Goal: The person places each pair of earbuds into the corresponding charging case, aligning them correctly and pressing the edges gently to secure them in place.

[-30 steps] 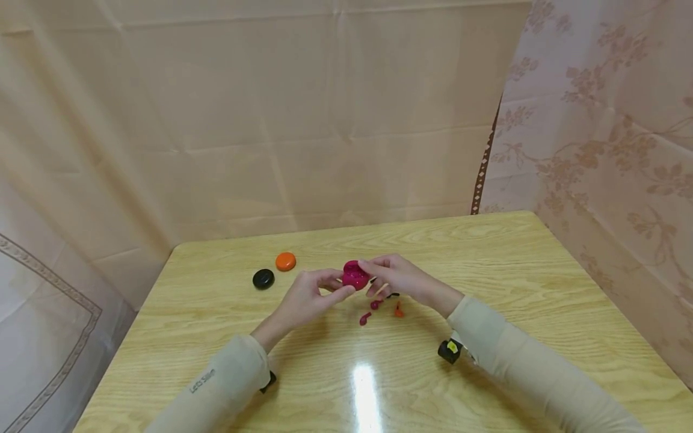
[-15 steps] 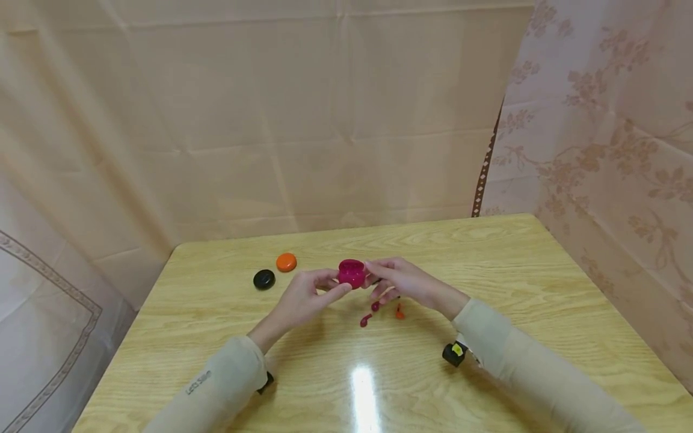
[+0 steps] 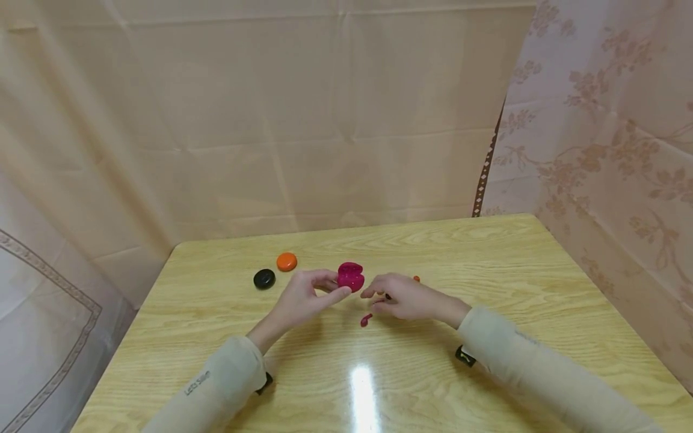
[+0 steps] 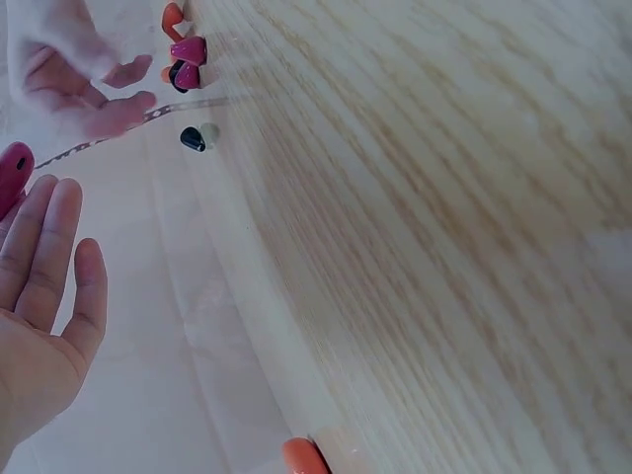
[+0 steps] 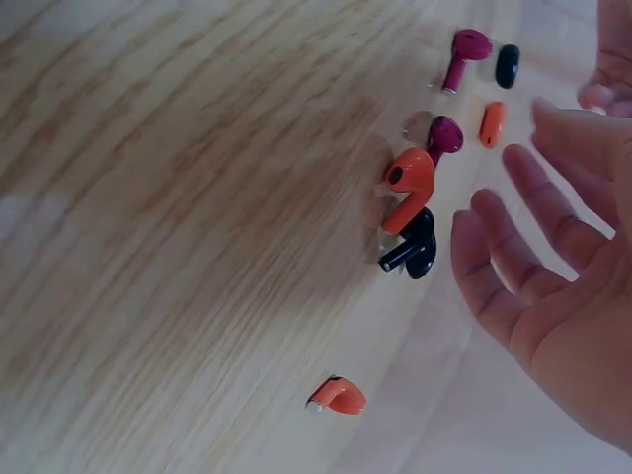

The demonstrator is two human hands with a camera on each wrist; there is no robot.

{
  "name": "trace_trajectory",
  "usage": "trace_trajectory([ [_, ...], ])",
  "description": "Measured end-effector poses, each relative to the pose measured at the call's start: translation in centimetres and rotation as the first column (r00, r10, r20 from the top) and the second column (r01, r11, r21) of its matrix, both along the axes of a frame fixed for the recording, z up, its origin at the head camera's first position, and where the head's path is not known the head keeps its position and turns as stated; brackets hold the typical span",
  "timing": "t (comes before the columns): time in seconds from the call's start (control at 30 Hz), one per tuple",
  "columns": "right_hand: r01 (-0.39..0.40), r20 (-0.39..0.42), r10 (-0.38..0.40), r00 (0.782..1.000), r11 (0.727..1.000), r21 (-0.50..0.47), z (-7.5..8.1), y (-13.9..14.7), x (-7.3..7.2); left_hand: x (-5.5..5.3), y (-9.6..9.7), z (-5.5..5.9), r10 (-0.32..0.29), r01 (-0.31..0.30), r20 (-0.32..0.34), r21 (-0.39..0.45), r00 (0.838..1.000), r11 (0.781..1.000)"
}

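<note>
Fingers [image 3: 325, 276] and thumb [image 3: 337, 295] of our left hand [image 3: 301, 299] pinch the pink case [image 3: 352, 282], lid [image 3: 351, 267] raised, above the table [image 3: 308, 385]. Right of the case, our right hand [image 3: 406, 297] holds nothing, its fingers loosely spread. Nearer us than the case lies a pink earbud [image 3: 365, 321]; left of the case, an orange disc [image 3: 287, 261].

Left wrist view, magenta case [image 4: 13, 172] cropped left, orange case [image 4: 305, 457] cropped below
</note>
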State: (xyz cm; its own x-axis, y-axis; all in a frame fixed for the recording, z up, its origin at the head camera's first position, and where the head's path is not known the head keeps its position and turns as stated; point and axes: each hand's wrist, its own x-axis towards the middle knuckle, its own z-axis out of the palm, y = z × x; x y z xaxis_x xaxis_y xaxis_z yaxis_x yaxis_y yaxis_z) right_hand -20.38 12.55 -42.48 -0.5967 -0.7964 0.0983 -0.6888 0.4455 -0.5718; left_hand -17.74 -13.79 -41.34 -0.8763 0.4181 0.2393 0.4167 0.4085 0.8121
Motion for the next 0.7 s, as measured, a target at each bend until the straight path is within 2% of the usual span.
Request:
trace_trajectory([
  [0.1,-0.025,-0.132,0.037,0.991,0.995,0.097,-0.3,0.0,0.2,0.1,0.0,0.1,-0.004,0.004,0.003,-0.011,1.0,1.0],
  [0.23,-0.002,-0.215,0.042,0.976,0.984,0.181,-0.7,0.1,0.2,0.2,0.0,0.2,-0.005,0.005,-0.001,-0.03,1.0,1.0],
  [0.5,0.085,-0.312,0.001,0.95,0.961,0.262,-1.2,0.2,0.4,0.2,0.0,0.0,-0.017,0.017,0.012,-0.049,1.0,0.999],
  [0.7,0.101,-0.326,-0.011,0.945,0.96,0.262,-1.2,0.3,0.4,0.2,0.1,-0.3,-0.057,0.059,0.028,-0.067,0.998,0.996],
])
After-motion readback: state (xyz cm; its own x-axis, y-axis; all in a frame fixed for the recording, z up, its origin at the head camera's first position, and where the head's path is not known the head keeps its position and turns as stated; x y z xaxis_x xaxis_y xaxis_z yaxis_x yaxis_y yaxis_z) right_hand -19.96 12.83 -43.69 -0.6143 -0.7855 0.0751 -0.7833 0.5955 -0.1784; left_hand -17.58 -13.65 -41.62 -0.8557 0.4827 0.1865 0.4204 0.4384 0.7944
